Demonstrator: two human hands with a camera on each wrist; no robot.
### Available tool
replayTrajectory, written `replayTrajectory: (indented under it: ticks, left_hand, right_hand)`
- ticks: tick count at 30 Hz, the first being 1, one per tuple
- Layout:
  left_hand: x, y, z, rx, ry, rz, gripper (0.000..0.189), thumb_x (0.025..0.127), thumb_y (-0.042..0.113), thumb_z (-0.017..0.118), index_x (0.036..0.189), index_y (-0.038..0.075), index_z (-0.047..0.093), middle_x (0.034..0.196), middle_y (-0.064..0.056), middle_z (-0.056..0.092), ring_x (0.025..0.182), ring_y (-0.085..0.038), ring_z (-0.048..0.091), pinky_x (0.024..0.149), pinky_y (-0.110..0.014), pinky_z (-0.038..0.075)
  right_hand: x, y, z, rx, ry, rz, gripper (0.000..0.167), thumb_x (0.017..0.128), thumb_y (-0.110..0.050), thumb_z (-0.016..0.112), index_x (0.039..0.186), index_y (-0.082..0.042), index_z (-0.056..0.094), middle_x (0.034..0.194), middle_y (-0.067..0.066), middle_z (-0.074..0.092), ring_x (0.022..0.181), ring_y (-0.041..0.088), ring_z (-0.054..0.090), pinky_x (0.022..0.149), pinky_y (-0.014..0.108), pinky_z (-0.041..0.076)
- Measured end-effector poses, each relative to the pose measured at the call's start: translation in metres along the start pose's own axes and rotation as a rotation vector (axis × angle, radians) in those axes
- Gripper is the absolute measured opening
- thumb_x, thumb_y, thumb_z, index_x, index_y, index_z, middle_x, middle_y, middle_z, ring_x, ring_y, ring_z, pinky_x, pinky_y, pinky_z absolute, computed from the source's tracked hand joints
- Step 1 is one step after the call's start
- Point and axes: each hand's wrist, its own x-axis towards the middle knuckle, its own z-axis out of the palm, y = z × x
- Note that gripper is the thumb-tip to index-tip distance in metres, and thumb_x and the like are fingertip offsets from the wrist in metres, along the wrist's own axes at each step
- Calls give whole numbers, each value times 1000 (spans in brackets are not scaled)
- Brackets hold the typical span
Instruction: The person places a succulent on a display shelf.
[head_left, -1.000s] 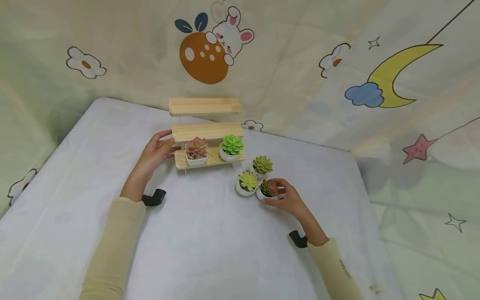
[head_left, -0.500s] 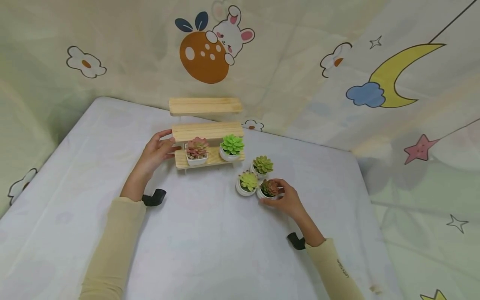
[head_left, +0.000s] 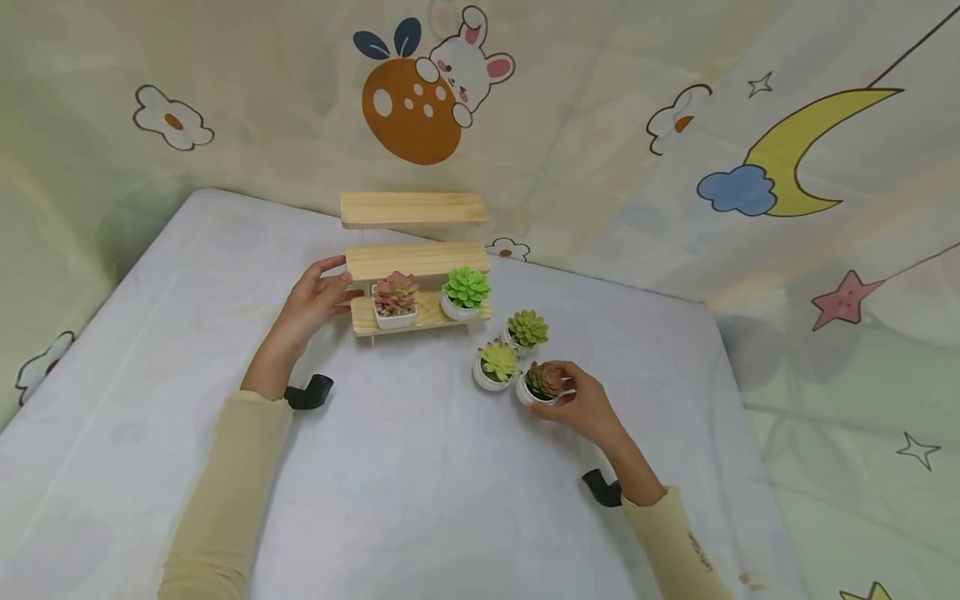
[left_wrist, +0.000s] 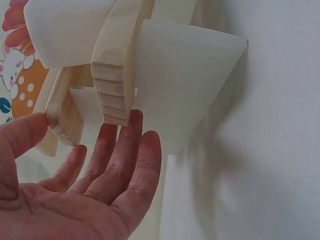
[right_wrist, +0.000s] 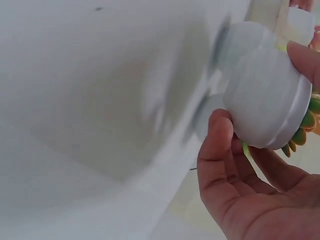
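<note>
To the right of the wooden stand (head_left: 417, 260), the right hand (head_left: 587, 408) grips the potted brown succulent (head_left: 544, 381), which has just shifted slightly nearer, away from the two green succulents (head_left: 498, 361), and looks raised off the worktop (head_left: 420, 467): seemingly free to carry. The left hand (head_left: 311, 302), fingers loosely extended, touches the stand's left end.

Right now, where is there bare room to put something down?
The white table is bare between the left sleeve and right sleeve; the wooden top board and middle board are bare too. The bottom board, bearing the pink succulent and bright green succulent, is tighter. Most crowded is where the right hand holds the brownish succulent by two yellow-green succulents.
</note>
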Motion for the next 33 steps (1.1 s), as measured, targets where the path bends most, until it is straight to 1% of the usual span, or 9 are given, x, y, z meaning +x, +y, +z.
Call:
replayTrajectory:
  ticks: [4, 8, 12, 16, 21, 27, 29, 33]
  left_hand:
    - [-1, 1, -2, -2, 2, 3, 63, 103, 39, 45, 153, 7, 21, 144, -27, 43, 130, -41, 48, 107, -48, 40]
    - [-1, 1, -4, -6, 5, 8, 63, 104, 38, 44, 153, 7, 21, 144, -27, 42, 130, -41, 47, 107, -50, 40]
    - [-2, 1, -6, -12, 10, 5, 64, 103, 40, 46, 153, 8, 21, 145, -26, 42, 130, -41, 47, 108, -52, 37]
    - [-3, 0, -7, -15, 15, 10, 65, 103, 40, 46, 153, 7, 21, 145, -26, 42, 130, -41, 47, 109, -52, 37]
    - [-4, -2, -9, -17, 20, 13, 65, 103, 40, 46, 153, 7, 21, 145, -26, 42, 130, -41, 47, 108, -51, 39]
    - [-2, -1, -7, -36, 12, 2, 64, 103, 37, 46, 153, 7, 21, 145, -27, 42, 130, -41, 47, 108, -50, 38]
    - [-1, -1, -6, -44, 7, -2, 63, 103, 36, 47, 153, 7, 21, 145, -27, 42, 131, -41, 47, 108, -51, 37]
    - [1, -3, -4, -39, 1, -10, 64, 103, 36, 46, 154, 8, 20, 146, -27, 41, 131, -41, 46, 108, -53, 36]
  right_hand:
    - [-1, -10, -7, -43, -40, -40, 66, 76, -21, 85, 131, 0, 54, 109, 14, 60, 83, 24, 59, 66, 27, 52]
    - [-1, -15, -15, -68, -51, -37, 67, 76, -21, 84, 132, 0, 53, 106, 13, 60, 83, 23, 58, 67, 29, 51]
    - [-1, -18, -21, -57, -30, -10, 68, 77, -22, 85, 133, -1, 52, 106, 13, 59, 83, 24, 58, 68, 30, 51]
    - [0, -26, -27, -52, -3, -32, 69, 77, -22, 84, 134, -1, 51, 109, 15, 58, 86, 25, 60, 70, 30, 52]
    - [7, -51, -34, -49, 29, -102, 67, 78, -18, 83, 133, 0, 51, 108, 15, 57, 88, 26, 61, 73, 30, 53]
    - [24, -84, -36, 5, 80, -198, 64, 78, -12, 82, 132, 1, 52, 107, 14, 56, 86, 24, 59, 72, 21, 51]
    - [31, -94, -34, 34, 86, -214, 63, 78, -11, 82, 132, 1, 52, 108, 14, 56, 87, 23, 58, 73, 20, 50]
    - [47, -113, -29, 81, 77, -223, 63, 78, -10, 81, 133, 1, 52, 111, 13, 56, 90, 22, 57, 75, 24, 51]
